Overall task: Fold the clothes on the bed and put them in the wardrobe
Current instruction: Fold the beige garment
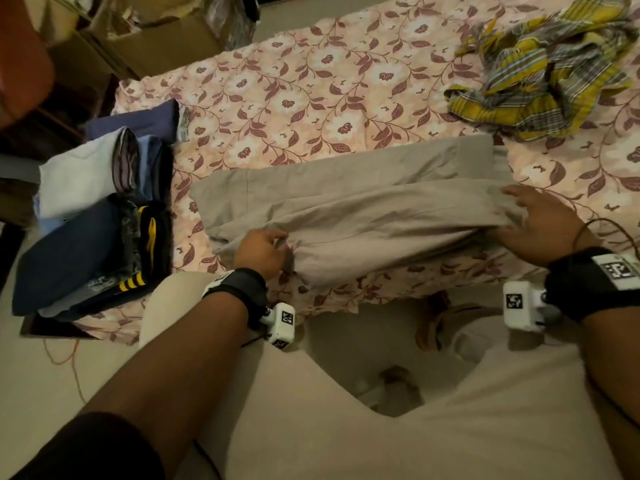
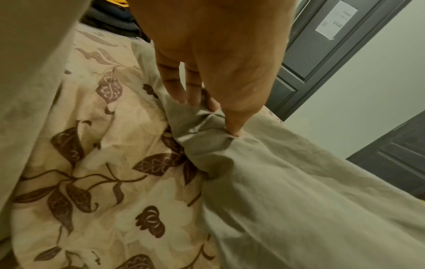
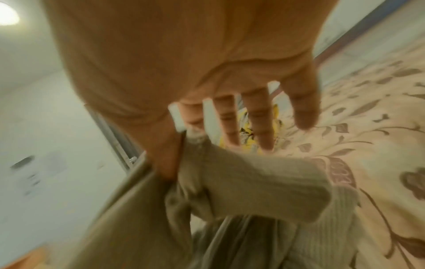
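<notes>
Gripping one beige garment [image 1: 363, 216] are two hands: left hand [image 1: 261, 252], right hand [image 1: 547, 230].

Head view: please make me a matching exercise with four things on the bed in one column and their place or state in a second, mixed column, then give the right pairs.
Things:
1. beige trousers
2. yellow checked cloth
3. pile of folded clothes
4. floral bedsheet

Place or state:
A. crumpled at the far right of the bed
B. stacked at the left edge of the bed
C. held by left hand and right hand
D. spread under everything

Pairs: 1-C, 2-A, 3-B, 4-D
</notes>
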The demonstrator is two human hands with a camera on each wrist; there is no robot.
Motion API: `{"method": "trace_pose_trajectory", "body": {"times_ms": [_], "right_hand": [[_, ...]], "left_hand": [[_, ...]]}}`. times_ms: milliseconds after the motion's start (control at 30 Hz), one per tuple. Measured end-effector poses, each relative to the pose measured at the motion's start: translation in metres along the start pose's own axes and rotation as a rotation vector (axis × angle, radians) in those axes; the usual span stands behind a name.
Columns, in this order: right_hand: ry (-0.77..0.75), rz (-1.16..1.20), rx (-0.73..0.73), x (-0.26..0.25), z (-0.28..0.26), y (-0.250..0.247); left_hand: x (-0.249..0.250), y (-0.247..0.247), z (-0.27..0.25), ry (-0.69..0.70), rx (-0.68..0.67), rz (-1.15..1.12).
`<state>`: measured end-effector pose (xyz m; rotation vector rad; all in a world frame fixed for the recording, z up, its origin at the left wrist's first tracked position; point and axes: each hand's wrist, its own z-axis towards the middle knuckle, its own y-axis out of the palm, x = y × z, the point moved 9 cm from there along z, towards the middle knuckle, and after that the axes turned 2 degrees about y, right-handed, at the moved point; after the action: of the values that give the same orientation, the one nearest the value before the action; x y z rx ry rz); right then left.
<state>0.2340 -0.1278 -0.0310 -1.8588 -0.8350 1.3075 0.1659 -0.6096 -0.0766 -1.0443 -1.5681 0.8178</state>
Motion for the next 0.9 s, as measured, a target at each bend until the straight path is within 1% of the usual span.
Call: {"method": "trace_pose_trajectory", "body": {"times_ms": [33,67,100,133,167,200,233,267,300,367,400,467,500,533,600,633,667,700,800,867,900], "right_hand": [[0.082,0.012,-0.129,0.012,0.0,0.014],[0.155,0.081,-0.251,0.022,0.0,0.031],[0.207,0.21,-0.308,0.026,0.0,0.041],[0.271,0.362,-0.287,0.027,0.003,0.047],[0.327,0.483,-0.205,0.028,0.006,0.049],[0.376,0.537,-0.094,0.034,0.01,0.046],[0.406,0.493,-0.004,0.037,0.013,0.041],[0.425,0.417,0.05,0.043,0.016,0.04],[0.43,0.339,0.059,0.044,0.017,0.041],[0.411,0.264,0.058,0.046,0.02,0.042],[0.388,0.266,0.091,0.048,0.024,0.039],[0.347,0.352,0.172,0.041,0.028,0.028],[0.344,0.375,0.183,0.041,0.03,0.027],[0.344,0.374,0.164,0.04,0.032,0.028],[0.38,0.3,0.043,0.042,0.037,0.04],[0.4,0.23,-0.006,0.044,0.038,0.044],[0.411,0.185,-0.019,0.046,0.042,0.044],[0.403,0.16,0.004,0.045,0.044,0.039],[0.274,0.168,0.105,0.032,0.054,0.013],[0.187,0.243,0.162,0.026,0.062,-0.005],[0.173,0.315,0.191,0.026,0.068,-0.012]], "left_hand": [[-0.003,-0.002,0.001,-0.009,0.027,0.01],[-0.005,-0.004,0.001,-0.024,0.051,0.01],[-0.005,-0.004,0.002,-0.038,0.074,0.01],[-0.005,-0.005,0.002,-0.046,0.094,0.013],[-0.005,-0.007,0.003,-0.044,0.123,0.009],[-0.001,-0.01,0.004,-0.04,0.156,-0.006],[-0.001,-0.013,0.007,-0.04,0.19,-0.021],[-0.001,-0.017,0.009,-0.051,0.214,-0.01],[-0.005,-0.018,0.013,-0.073,0.22,0.035],[-0.01,-0.021,0.021,-0.097,0.203,0.138],[-0.012,-0.022,0.025,-0.093,0.203,0.108],[-0.014,-0.023,0.032,-0.045,0.214,-0.082],[-0.012,-0.023,0.035,0.002,0.203,-0.165],[-0.009,-0.025,0.039,0.051,0.179,-0.238],[-0.008,-0.027,0.048,0.118,0.117,-0.353],[-0.01,-0.028,0.054,0.128,0.087,-0.402],[-0.013,-0.028,0.059,0.131,0.064,-0.424],[-0.015,-0.029,0.064,0.138,0.054,-0.418],[-0.017,-0.027,0.076,0.17,0.072,-0.297],[-0.011,-0.023,0.081,0.211,0.091,-0.181],[-0.008,-0.02,0.084,0.225,0.093,-0.132]]}}
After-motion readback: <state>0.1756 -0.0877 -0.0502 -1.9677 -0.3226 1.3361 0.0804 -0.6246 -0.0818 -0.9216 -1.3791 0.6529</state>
